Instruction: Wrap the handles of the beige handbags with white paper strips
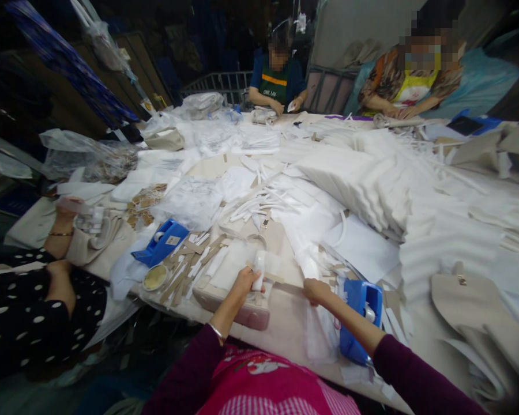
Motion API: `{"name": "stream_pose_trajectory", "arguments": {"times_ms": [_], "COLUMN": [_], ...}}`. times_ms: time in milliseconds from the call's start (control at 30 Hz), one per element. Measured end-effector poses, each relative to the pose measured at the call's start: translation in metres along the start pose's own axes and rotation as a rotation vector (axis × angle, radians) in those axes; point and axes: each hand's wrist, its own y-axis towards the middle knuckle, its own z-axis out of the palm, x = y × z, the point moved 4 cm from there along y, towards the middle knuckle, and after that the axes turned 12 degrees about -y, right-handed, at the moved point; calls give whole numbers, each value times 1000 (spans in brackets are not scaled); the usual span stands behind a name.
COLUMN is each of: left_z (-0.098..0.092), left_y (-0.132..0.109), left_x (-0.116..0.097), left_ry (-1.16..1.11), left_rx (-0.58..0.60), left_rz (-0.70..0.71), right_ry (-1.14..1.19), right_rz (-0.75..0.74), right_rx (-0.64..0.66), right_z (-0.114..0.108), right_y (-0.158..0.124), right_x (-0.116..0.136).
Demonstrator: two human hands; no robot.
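A beige handbag [251, 316] lies on the table in front of me, with thin white wrapping over part of it. My left hand [244, 282] is closed around a white-wrapped piece [258, 270] above the bag. A narrow beige strap [283, 280] runs from there towards my right hand [316, 291], whose fingers are closed on its end. Just right of that hand stands a blue tape dispenser [362, 320], partly behind my forearm. The bag's flap [266, 236] with a small metal clasp spreads away from me.
Left of the bag are another blue tape dispenser [162, 242], a round tin [155, 277] and loose beige strips [185, 262]. White sheets [363, 173] are stacked at right, near another beige flap [467, 297]. A person in polka dots [38, 311] works at left; two people sit across the table.
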Motion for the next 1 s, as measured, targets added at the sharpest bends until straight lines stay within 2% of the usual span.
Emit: {"name": "stream_pose_trajectory", "arguments": {"times_ms": [100,167,300,433,533,667,733,800,867,1000], "left_z": [-1,-1,1,2,1,1,2,3,5,7], "left_y": [2,3,2,0,0,-1,-2,-3,-4,-5], "left_x": [1,2,0,0,1,1,0,-2,-3,-5], "left_ry": [-5,-6,6,25,27,12,10,15,26,50], "left_rx": [1,3,19,40,35,15,8,3,4,18], "left_rz": [0,-1,-8,-21,-22,-10,-8,-10,-15,-21], "right_ry": [44,158,423,637,731,793,754,649,534,374], "right_rz": [-60,-131,-198,-240,-286,-403,-533,-642,-677,-744], "right_rx": [-169,-218,-121,-58,-43,-32,-116,-259,-374,-476], "right_z": [-3,-3,7,13,10,4,0,-4,-9,-29], "right_y": [-10,-5,26,46,46,29,19,12,9,11], "right_x": [9,26,57,65,62,57,55,54,56,75]}}
